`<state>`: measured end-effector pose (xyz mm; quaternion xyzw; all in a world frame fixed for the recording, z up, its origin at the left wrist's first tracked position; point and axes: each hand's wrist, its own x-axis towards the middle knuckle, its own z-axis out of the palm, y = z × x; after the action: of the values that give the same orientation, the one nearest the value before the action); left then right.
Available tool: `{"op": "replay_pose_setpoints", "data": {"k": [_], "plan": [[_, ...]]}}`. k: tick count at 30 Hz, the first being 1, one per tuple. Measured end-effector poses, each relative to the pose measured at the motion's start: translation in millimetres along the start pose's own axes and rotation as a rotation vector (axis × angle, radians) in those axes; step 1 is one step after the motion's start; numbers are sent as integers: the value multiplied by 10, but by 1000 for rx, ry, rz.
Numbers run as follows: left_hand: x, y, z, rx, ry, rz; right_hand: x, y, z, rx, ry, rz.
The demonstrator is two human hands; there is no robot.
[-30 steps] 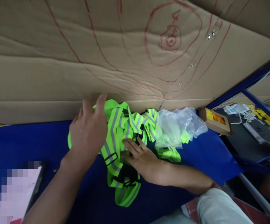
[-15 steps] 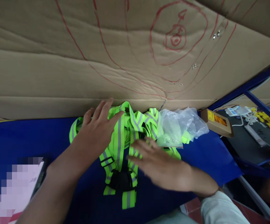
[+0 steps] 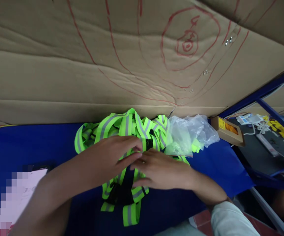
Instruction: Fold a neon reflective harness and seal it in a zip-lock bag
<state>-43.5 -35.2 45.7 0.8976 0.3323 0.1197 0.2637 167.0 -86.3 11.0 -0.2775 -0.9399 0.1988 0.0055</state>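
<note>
Head view: the left hand [image 3: 118, 150] and right hand [image 3: 162, 168] meet above neon-green straps [image 3: 127, 126], covering the heap's middle. Each thumb stands away from its fingers, but fingertips overlap; whether either grip pinches anything, I cannot tell. The straps lie on the blue tabletop [image 3: 220, 172], which stretches on leftward, its back edge meeting cardboard [image 3: 58, 78]. Clear bags [image 3: 181, 132] touch them, green showing inside or behind. An open-windowed box [image 3: 220, 131] shows orange contents.

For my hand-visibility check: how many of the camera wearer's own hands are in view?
2. The left hand is in front of the reflective green straps; the right hand is just right of it. Neither is hidden, though some fingers overlap.
</note>
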Motion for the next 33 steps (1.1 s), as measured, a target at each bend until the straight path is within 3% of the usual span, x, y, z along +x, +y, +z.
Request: {"op": "replay_pose_setpoints", "data": {"k": [3,5,8,11,14,17,20,23,27,31,33], "plan": [[9,-28,27,89,85,-56,95,-165,429,-46,-81,-37],[4,-55,64,123,73,-91,158,-182,569,-47,-125,-88],[-32,-48,95,76,-13,-75,175,-56,414,61,-130,-124],[-62,-10,100,34,-68,-38,119,42,216,33,-80,28],[-61,-1,111,45,-50,-62,101,-31,359,-77,-159,97],[-57,-14,130,66,-32,-102,150,-138,588,-77,-257,-9],[-79,0,130,60,-52,-89,164,-89,464,21,-280,-134],[-107,42,103,24,-93,-33,46,111,38,118,-132,-68],[-90,86,85,31,-3,58,-183,389,-426,368,149,169],[21,151,154,172,158,54,-229,524,-511,787,438,263],[85,190,205,258,265,23,-191,530,-475,843,562,297]]}}
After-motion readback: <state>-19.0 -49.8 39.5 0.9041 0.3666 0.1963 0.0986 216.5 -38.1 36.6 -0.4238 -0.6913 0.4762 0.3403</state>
